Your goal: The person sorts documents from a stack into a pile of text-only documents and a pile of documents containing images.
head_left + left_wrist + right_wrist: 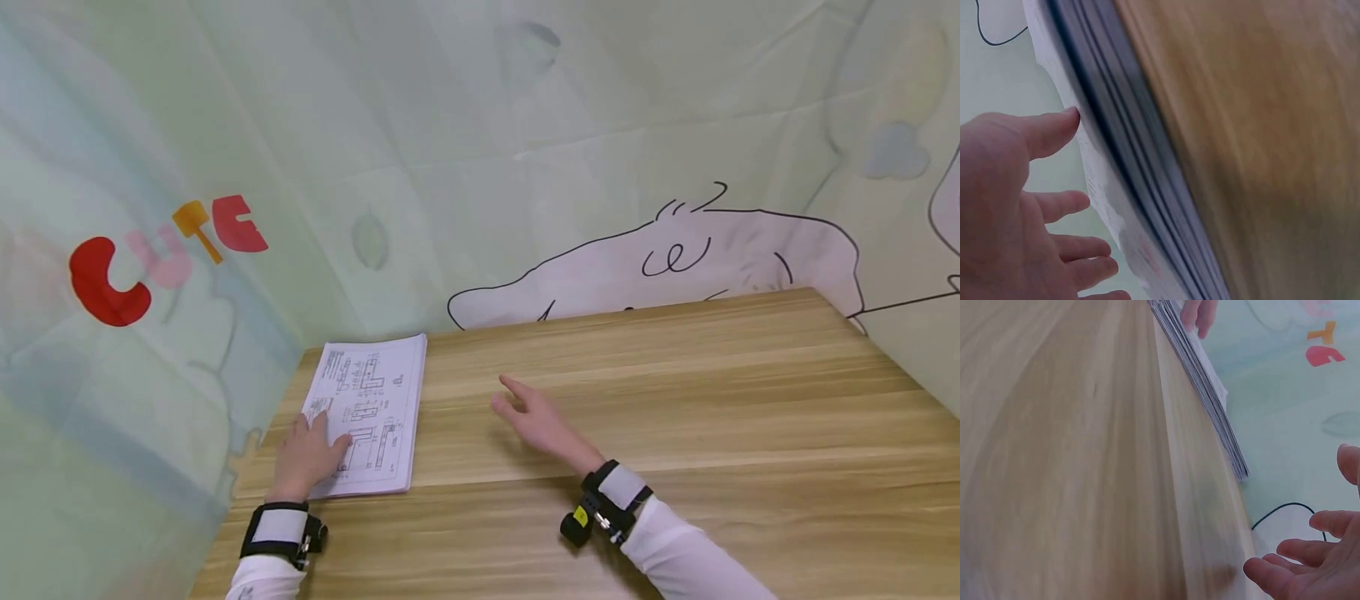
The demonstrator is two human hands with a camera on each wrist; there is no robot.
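A stack of paper sheets (401, 417) printed with technical drawings lies at the left end of the wooden table. My left hand (306, 457) is over its lower left part, fingers spread and fairly straight, thumb tip on the printed top sheet. In the left wrist view the layered edge of the stack (1141, 144) runs beside my thumb and fingers. To the right of the stack, my right hand (542, 423) hovers over the bare wood with fingers extended and nothing held. The right wrist view shows those relaxed fingers (1307, 552) apart from the stack (1200, 381).
The wood-grained table (675, 392) stretches away to the right. Behind it and along the left hangs a pale cloth backdrop (465, 167) with cartoon outlines and coloured letters. Each wrist wears a strapped band; a small black camera (576, 527) hangs from the right one.
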